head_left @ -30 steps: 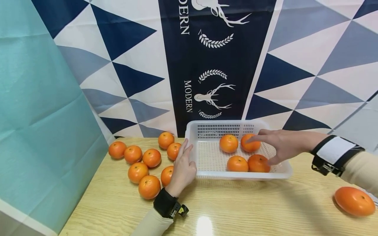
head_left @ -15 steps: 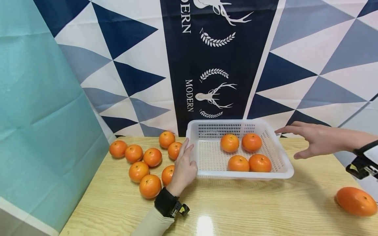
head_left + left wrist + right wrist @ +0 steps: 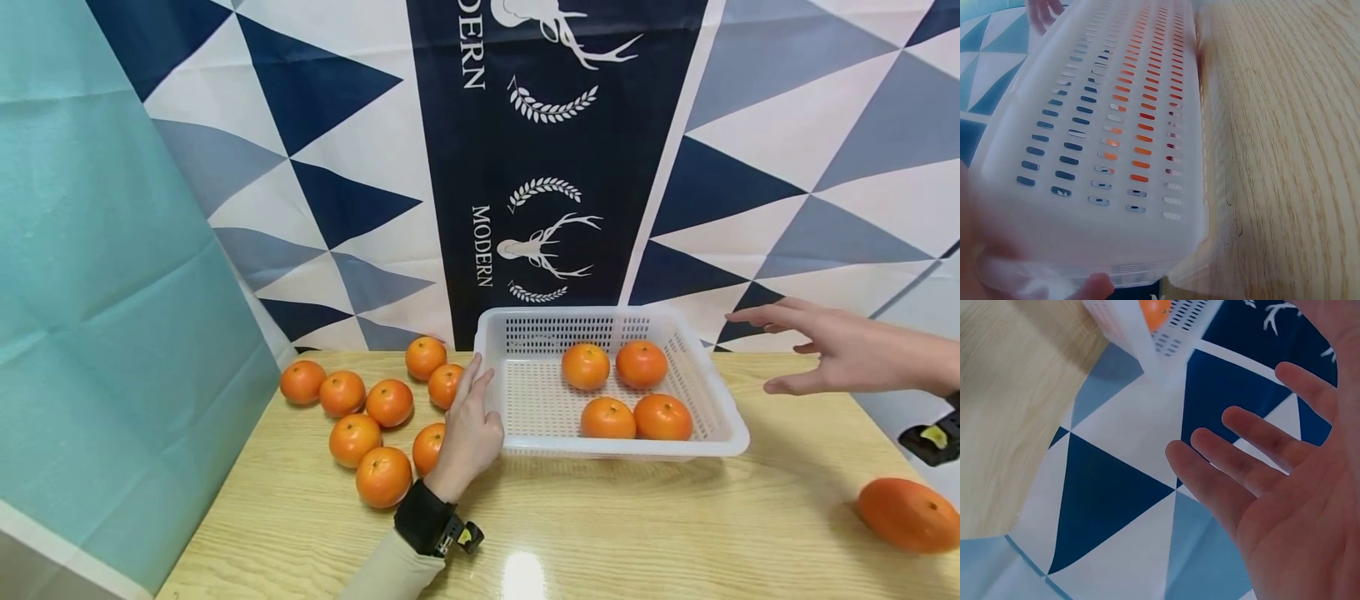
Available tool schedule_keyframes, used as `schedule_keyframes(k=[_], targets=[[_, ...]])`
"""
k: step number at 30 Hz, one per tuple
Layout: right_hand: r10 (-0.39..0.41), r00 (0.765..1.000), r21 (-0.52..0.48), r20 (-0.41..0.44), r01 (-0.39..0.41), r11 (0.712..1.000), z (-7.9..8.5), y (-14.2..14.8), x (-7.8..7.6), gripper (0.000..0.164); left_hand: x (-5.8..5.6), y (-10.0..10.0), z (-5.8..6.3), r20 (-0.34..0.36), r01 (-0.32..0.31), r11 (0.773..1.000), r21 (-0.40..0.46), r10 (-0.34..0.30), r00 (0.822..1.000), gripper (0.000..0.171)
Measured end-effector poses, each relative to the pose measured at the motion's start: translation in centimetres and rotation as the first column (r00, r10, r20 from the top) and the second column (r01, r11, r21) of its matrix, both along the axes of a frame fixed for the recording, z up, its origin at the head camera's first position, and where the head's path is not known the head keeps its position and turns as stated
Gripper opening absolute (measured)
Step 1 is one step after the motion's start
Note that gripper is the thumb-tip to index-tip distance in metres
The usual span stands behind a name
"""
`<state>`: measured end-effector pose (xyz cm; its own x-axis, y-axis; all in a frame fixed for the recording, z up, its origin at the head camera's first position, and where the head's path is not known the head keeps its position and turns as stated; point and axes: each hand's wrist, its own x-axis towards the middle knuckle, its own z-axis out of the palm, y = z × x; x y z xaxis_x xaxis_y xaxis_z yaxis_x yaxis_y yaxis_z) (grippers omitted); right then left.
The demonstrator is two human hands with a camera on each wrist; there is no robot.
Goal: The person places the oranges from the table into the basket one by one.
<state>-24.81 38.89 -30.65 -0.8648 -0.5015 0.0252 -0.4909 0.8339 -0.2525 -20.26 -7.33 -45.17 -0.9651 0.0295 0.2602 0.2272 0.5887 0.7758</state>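
At the left end of a white slotted plastic basket (image 3: 585, 447), a person's left hand (image 3: 468, 437) holds the rim, two fingers stretched toward the far side with a narrow gap between them, the thumb at the near left corner; the left wrist view shows one fingertip by the end wall, the rest blurred or cut off. A black wristband (image 3: 423, 512) with a small camera and a cream sleeve (image 3: 393, 571) extend toward the near edge. Right of the basket and apart from it, the right hand (image 3: 840, 346) hangs in the air, fingers loosely bent and parted, thumb spread well away, its bare palm facing the right wrist camera.

On a pale wood-grain table (image 3: 637, 525), eight oranges (image 3: 390, 403) cluster at left, the closest just beside the left hand. Four more oranges (image 3: 642, 364) sit in the basket's middle and right, two far and two near. Light glares off the wood at near centre, and a lone orange (image 3: 903, 515) lies at near right.

Turquoise cloth (image 3: 135, 275) hangs at left, meeting a backdrop (image 3: 337, 192) of navy, grey-blue and white triangles. At centre, a navy panel (image 3: 540, 150) bears white deer heads, leaf sprigs and the word "MODERN," printed sideways; more triangles fill the right.
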Motion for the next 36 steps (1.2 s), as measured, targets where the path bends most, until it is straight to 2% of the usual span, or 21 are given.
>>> schedule_keyframes(k=[5, 13, 25, 32, 36], targets=[[-0.022, 1.000, -0.019, -0.002, 0.022, 1.000, -0.3, 0.5, 0.3, 0.094, 0.0, 0.0, -0.2, -0.033, 0.000, 1.000, -0.004, 0.000, 0.999, 0.064], [-0.042, 0.999, 0.040, -0.033, 0.043, 0.998, -1.7, 2.2, 1.1, 0.087, 0.0, 0.1, -0.2, -0.023, 0.001, 1.000, -0.003, -0.001, 1.000, 0.065], [-0.089, 0.996, 0.046, 0.010, 0.089, 0.995, -4.0, 5.0, 2.3, 0.108, 0.1, 0.0, -0.1, 0.004, 0.006, 1.000, -0.001, -0.006, 1.000, 0.066], [-0.122, 0.992, 0.089, 0.006, 0.121, 0.989, -4.7, 6.1, 3.2, 0.102, 0.1, 0.0, 0.0, -0.019, 0.012, 1.000, 0.002, -0.012, 1.000, 0.065], [-0.105, 0.994, 0.110, 0.004, 0.104, 0.989, -5.3, 6.5, 3.7, 0.102, 0.0, 0.0, -0.1, -0.027, 0.009, 1.000, -0.004, -0.009, 1.000, 0.065]])
